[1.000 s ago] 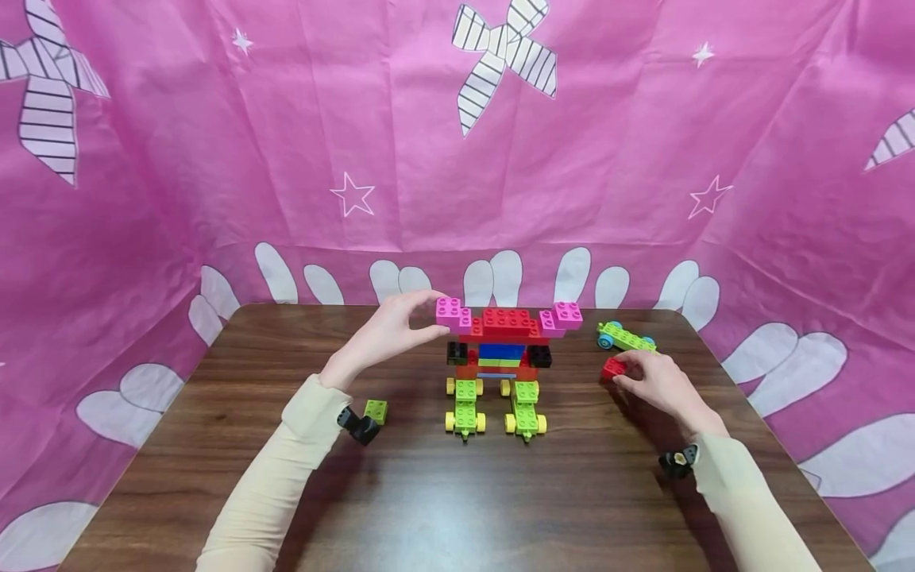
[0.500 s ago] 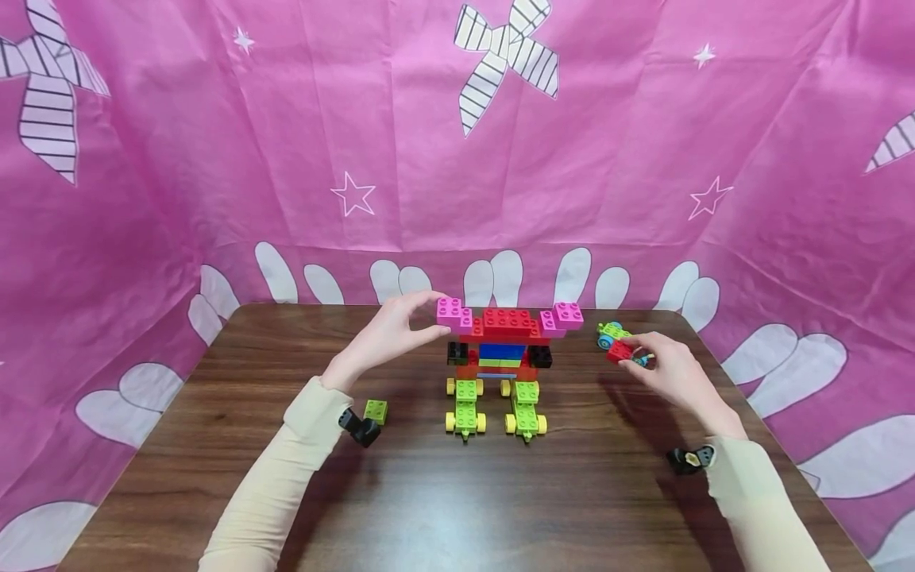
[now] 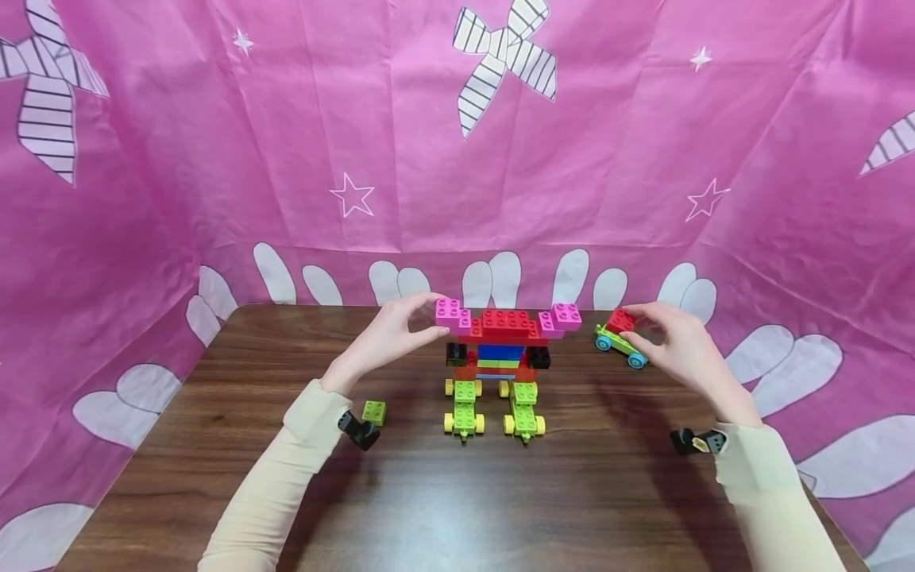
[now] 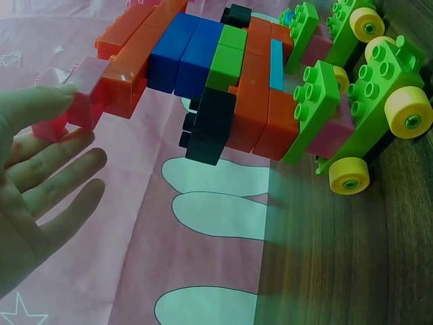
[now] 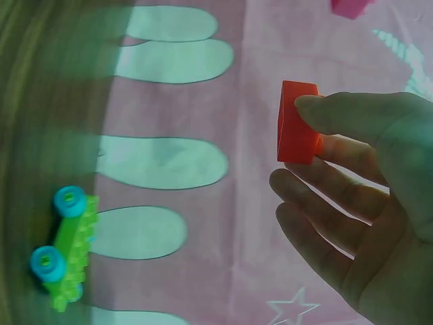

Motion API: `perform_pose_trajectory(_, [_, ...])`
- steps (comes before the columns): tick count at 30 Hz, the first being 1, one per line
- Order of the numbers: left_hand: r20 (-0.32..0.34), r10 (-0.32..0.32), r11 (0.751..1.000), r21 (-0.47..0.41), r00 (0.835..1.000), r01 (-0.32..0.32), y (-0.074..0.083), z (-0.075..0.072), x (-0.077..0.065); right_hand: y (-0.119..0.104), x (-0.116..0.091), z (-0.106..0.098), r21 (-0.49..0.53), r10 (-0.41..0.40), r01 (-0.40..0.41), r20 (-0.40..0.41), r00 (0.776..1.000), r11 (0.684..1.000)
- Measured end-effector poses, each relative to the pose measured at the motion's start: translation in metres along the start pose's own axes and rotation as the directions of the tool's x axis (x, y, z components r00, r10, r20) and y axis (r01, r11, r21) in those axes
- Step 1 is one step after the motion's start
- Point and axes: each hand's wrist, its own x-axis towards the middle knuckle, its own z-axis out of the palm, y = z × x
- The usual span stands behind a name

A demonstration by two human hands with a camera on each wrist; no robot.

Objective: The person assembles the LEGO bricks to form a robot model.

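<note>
A figure built of toy building bricks [image 3: 499, 352] stands mid-table on two green wheeled bases with yellow wheels. Its body is red, blue and green, with black bricks [image 4: 212, 128] at the sides and stepped pink arms. My left hand [image 3: 382, 338] pinches the pink brick [image 3: 448, 311] at the left arm's end between thumb and fingers. To the right, my right hand [image 3: 682, 349] holds a red brick [image 5: 298, 122] raised by its edges, thumb on one side and fingers on the other. In the head view that brick overlaps the green car base behind it.
A green car base [image 3: 620, 343] with blue wheels rests at the table's back right. One small green brick [image 3: 374, 412] lies near the left wrist camera. The wooden table [image 3: 443, 508] meets a pink patterned cloth [image 3: 400, 159] at the back and sides.
My right hand has lifted the red brick from low over the table, moving it up and back. My left hand stays at the pink brick, and the figure stands where it was.
</note>
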Motion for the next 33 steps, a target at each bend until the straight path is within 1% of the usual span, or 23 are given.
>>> perform_pose_trajectory(4, [-0.003, 0.005, 1.0, -0.002, 1.0, -0.005, 0.0, 0.0, 0.0, -0.009, 0.007, -0.009, 0.034, -0.03, 0.031, -0.031, 0.999, 0.999])
perform_pose_trajectory(9, [-0.004, -0.005, 1.0, -0.017, 1.0, 0.004, 0.0, 0.0, -0.002, -0.019, 0.015, -0.015, 0.046, -0.064, 0.067, -0.06, 0.996, 0.997])
perform_pose_trajectory(16, [-0.008, -0.018, 1.0, -0.01, 1.0, 0.018, 0.0, 0.001, -0.002, -0.037, 0.031, -0.022, 0.069, -0.122, 0.126, -0.05, 0.991, 0.99])
perform_pose_trajectory(20, [-0.011, -0.012, 1.0, -0.004, 1.0, 0.012, 0.0, 0.0, -0.001, -0.048, 0.039, -0.026, 0.066, -0.133, 0.135, -0.04, 0.99, 0.989])
perform_pose_trajectory(23, [-0.007, -0.013, 1.0, -0.011, 1.0, 0.012, 0.0, 0.0, -0.002, -0.054, 0.043, -0.024, 0.064, -0.143, 0.144, -0.028, 0.989, 0.987])
perform_pose_trajectory(29, [0.001, -0.028, 0.999, -0.022, 1.0, 0.028, 0.0, -0.001, -0.003, -0.067, 0.05, -0.015, 0.072, -0.195, 0.197, -0.025, 0.98, 0.978])
perform_pose_trajectory(33, [0.004, -0.025, 0.999, -0.022, 1.0, 0.025, 0.0, 0.0, -0.002, -0.075, 0.054, -0.01, 0.085, -0.23, 0.229, -0.008, 0.973, 0.97])
